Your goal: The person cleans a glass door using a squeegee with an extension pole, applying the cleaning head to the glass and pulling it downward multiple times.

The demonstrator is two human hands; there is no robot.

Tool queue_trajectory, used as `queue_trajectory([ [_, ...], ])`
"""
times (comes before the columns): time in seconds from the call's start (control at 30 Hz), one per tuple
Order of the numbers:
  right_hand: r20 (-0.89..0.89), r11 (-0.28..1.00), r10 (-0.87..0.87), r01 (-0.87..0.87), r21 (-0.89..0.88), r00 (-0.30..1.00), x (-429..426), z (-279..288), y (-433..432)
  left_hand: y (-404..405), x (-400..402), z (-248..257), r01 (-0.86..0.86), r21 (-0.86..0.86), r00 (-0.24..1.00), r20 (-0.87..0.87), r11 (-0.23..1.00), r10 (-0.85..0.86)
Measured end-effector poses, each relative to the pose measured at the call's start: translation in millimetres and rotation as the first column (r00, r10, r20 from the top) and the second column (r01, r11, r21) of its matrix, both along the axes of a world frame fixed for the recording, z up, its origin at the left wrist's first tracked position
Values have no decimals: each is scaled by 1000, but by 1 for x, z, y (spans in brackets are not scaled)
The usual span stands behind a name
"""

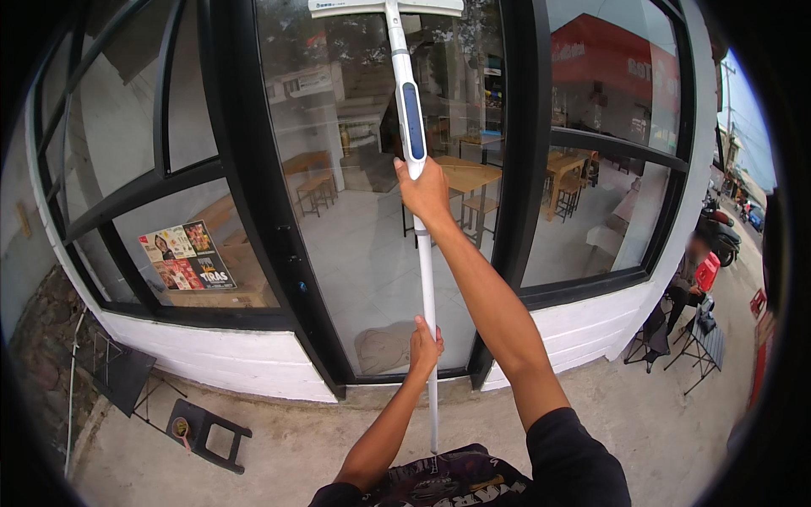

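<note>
A long-handled window squeegee (428,285) with a white pole rises in front of a glass door pane (355,253). My right hand (426,193) grips it high up, just below a section with a blue translucent window (412,120). Lower on the pole, my left hand (426,347) is wrapped around it. The wide white squeegee head (386,7) is at the top edge of the view, partly cut off, over the upper glass. Whether its blade touches the glass I cannot tell. The pole's bottom end comes down near my shirt.
Black frames (253,190) surround the panes. A poster (188,256) is on the left window. On the concrete below stand a black plastic stool (206,434) with a small cup and a dark folding table (123,380). At right, a seated person (687,279) is beside another folding table (703,336).
</note>
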State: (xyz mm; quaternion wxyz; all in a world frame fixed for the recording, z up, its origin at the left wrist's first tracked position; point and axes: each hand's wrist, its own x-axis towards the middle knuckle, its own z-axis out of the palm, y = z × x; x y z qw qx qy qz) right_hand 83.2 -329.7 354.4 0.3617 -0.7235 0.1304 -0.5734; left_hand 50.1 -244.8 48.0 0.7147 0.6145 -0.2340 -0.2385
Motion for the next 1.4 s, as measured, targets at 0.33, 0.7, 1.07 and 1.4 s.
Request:
queue_trajectory([
  [0.33,38,963,84,-91,253,996,-6,-89,14,62,8,-67,-126,153,991,57,980,118],
  [0.7,-53,973,1,11,231,999,-7,-113,68,88,-4,-103,-98,196,995,3,976,100],
  [1.07,-63,965,-52,66,254,997,-2,-135,151,177,-15,-117,-20,265,997,-73,964,41],
  [1.4,-30,907,-124,126,401,992,-39,-135,145,224,-27,-97,-3,325,999,44,946,-12],
])
